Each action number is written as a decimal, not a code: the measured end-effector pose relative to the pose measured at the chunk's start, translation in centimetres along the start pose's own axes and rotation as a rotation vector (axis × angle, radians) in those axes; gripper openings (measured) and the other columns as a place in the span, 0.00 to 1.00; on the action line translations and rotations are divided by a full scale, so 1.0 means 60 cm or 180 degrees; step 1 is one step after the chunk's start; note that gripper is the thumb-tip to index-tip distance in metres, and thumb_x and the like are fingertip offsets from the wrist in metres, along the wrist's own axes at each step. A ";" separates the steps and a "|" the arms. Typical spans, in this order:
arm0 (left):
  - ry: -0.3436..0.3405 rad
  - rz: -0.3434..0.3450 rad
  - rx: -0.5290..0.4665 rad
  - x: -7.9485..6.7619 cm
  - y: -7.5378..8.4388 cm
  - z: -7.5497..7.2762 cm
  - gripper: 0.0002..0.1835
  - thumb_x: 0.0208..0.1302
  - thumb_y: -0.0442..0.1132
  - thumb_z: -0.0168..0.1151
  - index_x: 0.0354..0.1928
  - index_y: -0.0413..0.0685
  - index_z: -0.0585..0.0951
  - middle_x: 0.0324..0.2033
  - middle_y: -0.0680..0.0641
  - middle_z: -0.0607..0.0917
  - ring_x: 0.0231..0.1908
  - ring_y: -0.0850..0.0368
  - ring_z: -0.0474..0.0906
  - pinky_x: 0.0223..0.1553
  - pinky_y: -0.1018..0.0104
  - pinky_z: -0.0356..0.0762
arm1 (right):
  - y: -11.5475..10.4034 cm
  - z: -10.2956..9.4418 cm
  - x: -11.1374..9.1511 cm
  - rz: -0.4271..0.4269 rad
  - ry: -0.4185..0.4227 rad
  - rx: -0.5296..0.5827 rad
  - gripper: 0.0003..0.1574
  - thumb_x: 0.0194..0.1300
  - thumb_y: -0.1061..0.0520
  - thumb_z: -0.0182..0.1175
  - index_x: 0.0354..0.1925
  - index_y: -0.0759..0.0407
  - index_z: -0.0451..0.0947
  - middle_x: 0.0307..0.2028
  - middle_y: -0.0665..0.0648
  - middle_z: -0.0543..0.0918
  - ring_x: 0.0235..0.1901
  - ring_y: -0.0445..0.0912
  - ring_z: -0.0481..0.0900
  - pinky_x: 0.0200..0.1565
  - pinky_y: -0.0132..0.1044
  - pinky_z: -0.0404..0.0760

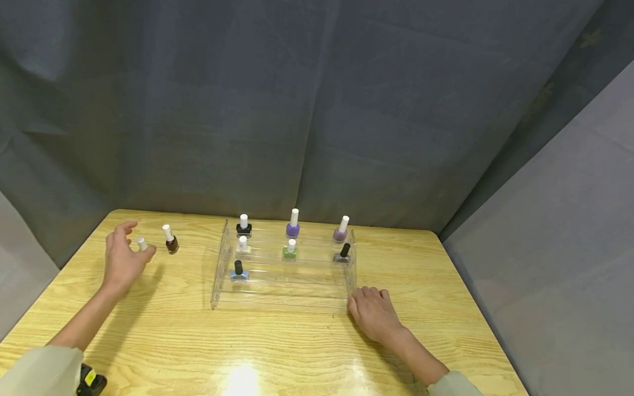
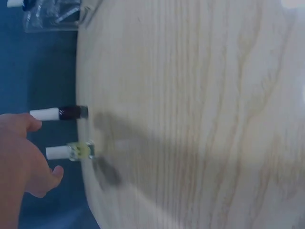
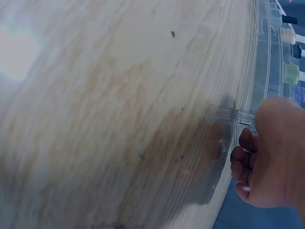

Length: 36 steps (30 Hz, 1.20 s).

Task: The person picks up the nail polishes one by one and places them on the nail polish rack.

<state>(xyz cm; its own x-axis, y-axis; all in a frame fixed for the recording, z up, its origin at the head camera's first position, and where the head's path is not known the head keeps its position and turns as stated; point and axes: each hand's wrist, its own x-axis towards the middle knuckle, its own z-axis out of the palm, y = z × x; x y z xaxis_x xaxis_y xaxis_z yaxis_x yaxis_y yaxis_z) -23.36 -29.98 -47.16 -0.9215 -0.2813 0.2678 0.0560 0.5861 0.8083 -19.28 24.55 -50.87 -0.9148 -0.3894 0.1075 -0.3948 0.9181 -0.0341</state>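
Note:
My left hand (image 1: 121, 257) is spread around a white-capped nail polish bottle (image 1: 142, 244), thumb and fingers apart on either side. The left wrist view shows this bottle's body as pale yellow (image 2: 82, 151), with the left hand (image 2: 24, 162) near its cap. Beside it stands a dark nail polish bottle (image 1: 171, 242) with a white cap. My right hand (image 1: 375, 313) holds the front right corner of a clear tiered display rack (image 1: 284, 301). In the right wrist view, its fingers (image 3: 240, 156) are curled at that corner.
Several polish bottles stand on the rack's tiers, among them purple (image 1: 293, 230), green (image 1: 289, 253) and blue (image 1: 239, 275) ones. A dark curtain (image 1: 238, 110) hangs behind the wooden table (image 1: 277, 346). A black object with a yellow patch (image 1: 91, 379) lies by the left sleeve.

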 end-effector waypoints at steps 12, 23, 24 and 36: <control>-0.0259 -0.0125 0.0256 0.028 -0.051 0.014 0.37 0.64 0.30 0.64 0.69 0.27 0.56 0.57 0.19 0.64 0.53 0.24 0.66 0.43 0.39 0.70 | -0.002 -0.003 0.000 0.0013 -0.0010 -0.0032 0.21 0.80 0.49 0.40 0.27 0.51 0.62 0.25 0.50 0.64 0.30 0.51 0.67 0.40 0.49 0.64; -0.0474 -0.0037 0.0415 0.041 -0.075 0.016 0.29 0.65 0.33 0.61 0.63 0.25 0.63 0.56 0.19 0.67 0.53 0.21 0.67 0.47 0.32 0.68 | -0.002 -0.003 0.000 -0.0010 -0.0033 -0.0046 0.22 0.81 0.49 0.39 0.26 0.51 0.61 0.24 0.50 0.62 0.28 0.49 0.62 0.39 0.47 0.62; -0.0487 -0.0028 0.0426 0.041 -0.076 0.016 0.28 0.65 0.33 0.61 0.63 0.25 0.64 0.56 0.19 0.67 0.53 0.21 0.67 0.47 0.32 0.69 | -0.002 -0.003 0.000 -0.0009 -0.0036 -0.0044 0.22 0.81 0.49 0.39 0.26 0.51 0.61 0.24 0.50 0.62 0.28 0.49 0.62 0.39 0.47 0.62; -0.0477 0.0088 0.0432 0.033 -0.079 0.018 0.20 0.67 0.32 0.60 0.56 0.29 0.68 0.54 0.22 0.72 0.54 0.20 0.68 0.50 0.31 0.67 | -0.001 -0.002 0.000 0.0000 -0.0009 -0.0026 0.22 0.81 0.49 0.39 0.26 0.51 0.61 0.23 0.50 0.62 0.27 0.49 0.64 0.39 0.47 0.62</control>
<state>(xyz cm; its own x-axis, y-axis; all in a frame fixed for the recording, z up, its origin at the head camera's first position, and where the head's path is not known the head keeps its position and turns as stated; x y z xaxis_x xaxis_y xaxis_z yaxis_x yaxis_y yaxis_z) -25.83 -32.51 -51.03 -0.9678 -0.1534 0.1997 0.0390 0.6919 0.7210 -19.23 24.48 -50.74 -0.9150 -0.3896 0.1048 -0.3941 0.9187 -0.0260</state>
